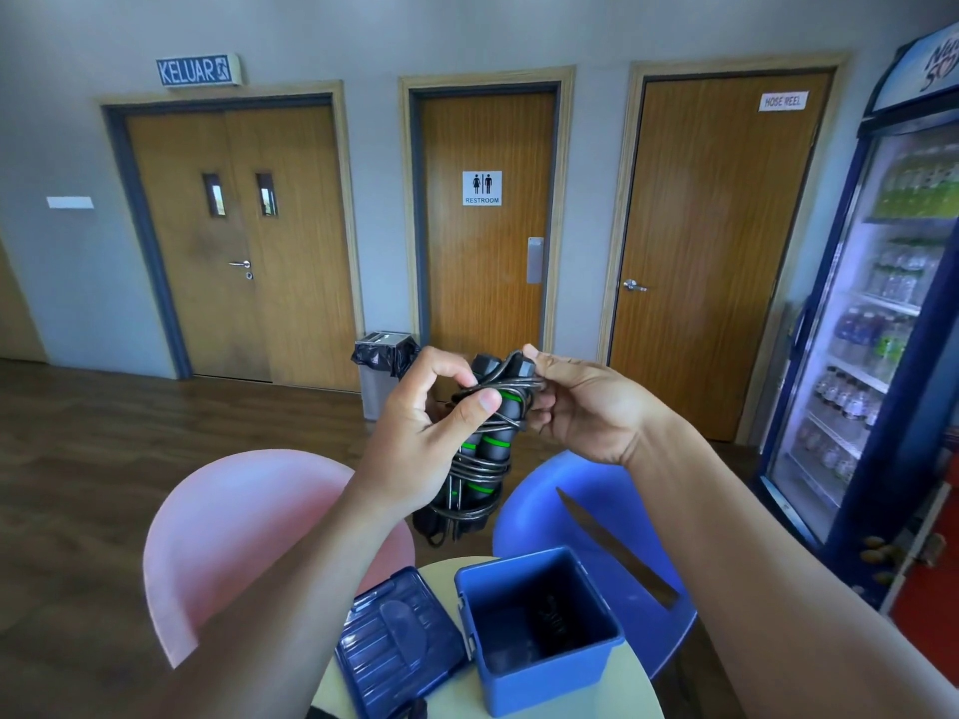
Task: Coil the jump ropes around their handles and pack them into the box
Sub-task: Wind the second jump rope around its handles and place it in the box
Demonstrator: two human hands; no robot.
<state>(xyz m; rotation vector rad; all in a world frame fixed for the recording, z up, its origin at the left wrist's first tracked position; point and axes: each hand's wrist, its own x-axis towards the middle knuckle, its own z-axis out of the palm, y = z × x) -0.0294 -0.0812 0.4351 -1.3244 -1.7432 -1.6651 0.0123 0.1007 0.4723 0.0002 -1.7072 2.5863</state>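
A black jump rope [485,448] with green-ringed handles is held upright in front of me, its cord wound many times round the two handles. My left hand [423,433] grips the bundle from the left, thumb across the handles. At the top of the handles my right hand [576,402] pinches the cord. Below, an open blue box [545,672] stands on the small round table [467,700]; something dark lies at its bottom. Its dark blue lid [397,651] hangs open to the left.
A pink chair [233,531] and a blue chair [581,511] stand behind the table. A grey bin [381,376] with a black liner stands by the restroom door. A drinks fridge [882,313] fills the right side. Wooden floor stretches to the left.
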